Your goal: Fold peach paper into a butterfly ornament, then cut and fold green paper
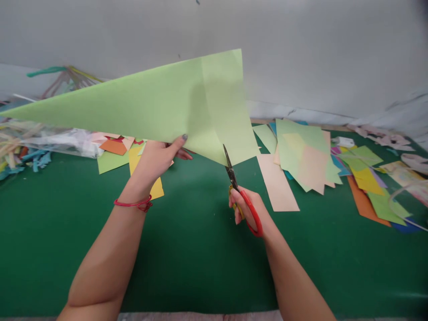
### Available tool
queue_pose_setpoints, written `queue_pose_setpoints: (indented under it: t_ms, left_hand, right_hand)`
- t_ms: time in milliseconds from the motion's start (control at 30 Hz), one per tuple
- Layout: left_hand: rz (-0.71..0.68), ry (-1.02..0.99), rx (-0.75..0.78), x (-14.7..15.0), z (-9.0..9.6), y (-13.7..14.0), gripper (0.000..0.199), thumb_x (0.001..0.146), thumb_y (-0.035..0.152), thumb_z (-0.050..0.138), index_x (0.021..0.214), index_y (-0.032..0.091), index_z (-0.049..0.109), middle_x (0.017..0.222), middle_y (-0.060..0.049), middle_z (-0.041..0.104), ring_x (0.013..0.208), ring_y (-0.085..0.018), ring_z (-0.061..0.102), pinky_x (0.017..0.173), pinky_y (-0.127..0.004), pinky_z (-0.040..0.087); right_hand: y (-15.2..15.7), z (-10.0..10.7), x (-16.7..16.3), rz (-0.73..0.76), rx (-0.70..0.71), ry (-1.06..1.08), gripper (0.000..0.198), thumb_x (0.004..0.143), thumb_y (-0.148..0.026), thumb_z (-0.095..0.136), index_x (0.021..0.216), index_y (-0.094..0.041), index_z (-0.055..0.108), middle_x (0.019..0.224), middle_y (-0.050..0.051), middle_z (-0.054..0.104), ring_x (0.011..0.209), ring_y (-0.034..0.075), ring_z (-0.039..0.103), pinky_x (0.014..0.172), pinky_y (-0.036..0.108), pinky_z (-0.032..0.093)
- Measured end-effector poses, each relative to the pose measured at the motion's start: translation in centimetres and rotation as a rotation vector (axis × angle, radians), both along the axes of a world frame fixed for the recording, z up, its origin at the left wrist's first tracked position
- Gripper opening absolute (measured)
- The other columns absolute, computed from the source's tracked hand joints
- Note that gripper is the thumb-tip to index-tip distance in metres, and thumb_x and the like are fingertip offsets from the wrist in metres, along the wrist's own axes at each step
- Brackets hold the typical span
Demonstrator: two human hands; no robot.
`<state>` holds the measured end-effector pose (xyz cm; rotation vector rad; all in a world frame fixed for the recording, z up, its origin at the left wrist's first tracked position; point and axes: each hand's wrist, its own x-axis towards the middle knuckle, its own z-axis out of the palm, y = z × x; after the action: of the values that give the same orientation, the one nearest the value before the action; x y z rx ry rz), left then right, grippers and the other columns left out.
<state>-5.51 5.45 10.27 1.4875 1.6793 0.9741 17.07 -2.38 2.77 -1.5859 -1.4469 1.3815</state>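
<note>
A large sheet of light green paper (160, 98), folded to a long point at the left, is held up above the table. My left hand (163, 156) pinches its lower edge, thumb on the front and the fingers partly hidden behind. In my right hand (249, 205) is a pair of scissors (245, 198) with one red and one yellow handle. The scissor blades point up at the paper's lower edge, with one blade in front of the sheet and the other partly hidden. A faint crease runs down the paper near the blades.
Green table (187, 258) against a grey wall (301, 53). Paper sheets (301, 151) lie overlapped at the back right, beside a pale pink strip (279, 183). Coloured pieces (371, 183) are farther right. Paper scraps (113, 160) and a clear plastic bag (67, 142) lie at the left.
</note>
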Motion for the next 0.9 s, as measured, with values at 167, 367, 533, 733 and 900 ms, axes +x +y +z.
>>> queue_pose_setpoints:
  t_ms: [167,367,533,733,900]
  left_hand:
    - [0.001,0.007,0.001,0.06,0.13,-0.01,0.046,0.077,0.059,0.054,0.055,0.022,0.069,0.069,-0.007,0.073,0.079,-0.021,0.066,0.059,-0.024,0.050]
    - [0.016,0.009,-0.003,0.21,0.37,-0.14,0.045,0.077,0.058,0.054,0.056,0.022,0.068,0.069,-0.007,0.073,0.078,-0.021,0.066,0.057,-0.024,0.050]
    - [0.021,0.022,-0.001,0.23,0.36,-0.10,0.043,0.079,0.054,0.053,0.054,0.021,0.068,0.068,-0.008,0.072,0.077,-0.020,0.066,0.056,-0.023,0.049]
    - [0.032,0.007,-0.003,0.25,0.34,-0.16,0.043,0.078,0.054,0.054,0.055,0.021,0.069,0.069,-0.007,0.073,0.078,-0.021,0.065,0.058,-0.024,0.049]
    - [0.020,-0.032,-0.006,0.19,0.09,-0.02,0.040,0.078,0.052,0.055,0.058,0.021,0.069,0.069,-0.007,0.072,0.077,-0.021,0.066,0.059,-0.025,0.050]
  right_hand:
    - [0.04,0.14,-0.03,-0.013,-0.001,0.007,0.045,0.081,-0.061,0.048,0.065,-0.019,0.045,0.052,-0.006,0.050,0.033,0.010,0.052,0.039,0.022,0.038]
    - [-0.07,0.05,0.06,-0.008,0.006,0.006,0.044,0.082,-0.060,0.047,0.064,-0.020,0.043,0.054,-0.006,0.049,0.033,0.009,0.052,0.038,0.022,0.036]
    - [-0.15,-0.17,0.17,-0.033,0.015,-0.008,0.041,0.080,-0.057,0.052,0.064,-0.021,0.041,0.052,-0.007,0.045,0.031,0.009,0.050,0.035,0.022,0.032]
    - [-0.23,-0.02,0.20,-0.033,0.022,-0.007,0.041,0.080,-0.056,0.054,0.062,-0.021,0.040,0.047,-0.008,0.042,0.031,0.010,0.049,0.036,0.022,0.033]
    - [-0.25,0.22,0.08,-0.052,0.053,-0.045,0.044,0.079,-0.056,0.053,0.059,-0.021,0.037,0.042,-0.007,0.040,0.032,0.008,0.045,0.037,0.022,0.034]
